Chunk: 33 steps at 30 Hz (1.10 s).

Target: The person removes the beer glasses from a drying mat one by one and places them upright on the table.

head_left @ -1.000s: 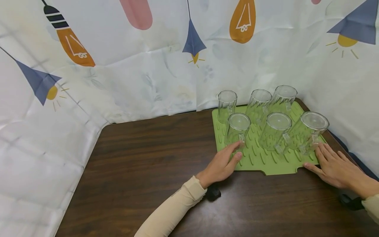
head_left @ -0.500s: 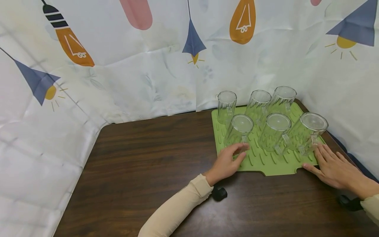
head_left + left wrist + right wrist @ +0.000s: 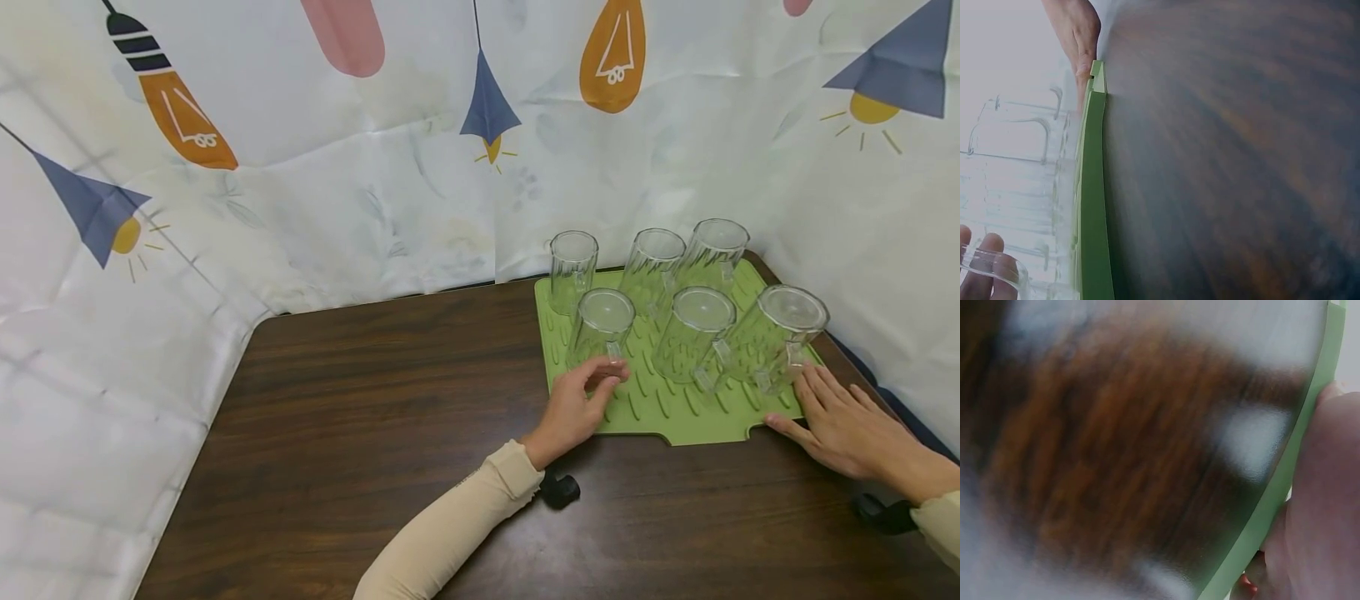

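A clear glass mug (image 3: 600,325) stands at the front left of a green ridged drying mat (image 3: 705,423), its handle towards me. My left hand (image 3: 570,412) pinches that handle between thumb and fingers; in the left wrist view, fingers (image 3: 988,265) show behind the clear glass loop. With fingers stretched out, my right hand (image 3: 851,429) rests on the mat's front right corner, beside another glass mug (image 3: 780,342). The right wrist view shows this hand close up against the mat's green edge (image 3: 1285,469).
A third front mug (image 3: 697,333) stands between those two. Behind them is a row of three glasses (image 3: 573,271). The mat lies on a dark wooden table (image 3: 390,383), with a patterned white cloth (image 3: 420,192) hanging behind.
The front left mug shifted slightly right, then back left, with my left hand at its handle. My left fingers have closed in on the handle. The right hand has stayed in place.
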### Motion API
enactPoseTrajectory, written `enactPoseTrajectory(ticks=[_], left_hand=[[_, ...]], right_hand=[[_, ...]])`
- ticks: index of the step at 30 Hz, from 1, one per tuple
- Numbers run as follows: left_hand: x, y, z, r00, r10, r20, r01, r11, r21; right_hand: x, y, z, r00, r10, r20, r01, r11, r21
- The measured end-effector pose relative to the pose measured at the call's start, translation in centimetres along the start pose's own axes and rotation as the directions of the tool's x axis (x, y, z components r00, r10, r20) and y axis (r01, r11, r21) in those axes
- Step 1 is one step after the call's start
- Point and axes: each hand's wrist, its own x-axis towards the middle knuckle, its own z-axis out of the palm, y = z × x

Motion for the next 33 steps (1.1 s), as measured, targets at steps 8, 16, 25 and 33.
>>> enactPoseTrajectory(ticks=[8,16,25,33], left_hand=[[-0.2,-0.1,-0.2,0.998,-0.029,-0.053,0.023,0.994,-0.109],[-0.3,0.3,-0.7,0.99,-0.098,-0.098,0.076,0.975,-0.209],[-0.3,1.0,-1.6,0.985,-0.132,-0.116,0.108,0.976,-0.191],[-0.7,1.1,-2.5,0.983,-0.117,-0.139,0.092,0.981,-0.172]], right_hand=[[0.0,-0.2,-0.2,1.0,0.002,0.006,-0.001,1.0,-0.004],[-0.1,-0.4,-0.3,1.0,0.008,0.022,-0.008,1.0,0.007],[-0.3,-0.3,-0.3,1.0,0.015,0.018,-0.015,1.0,-0.003],[-0.4,-0.3,-0.3,1.0,0.014,0.006,-0.014,1.0,-0.013]])
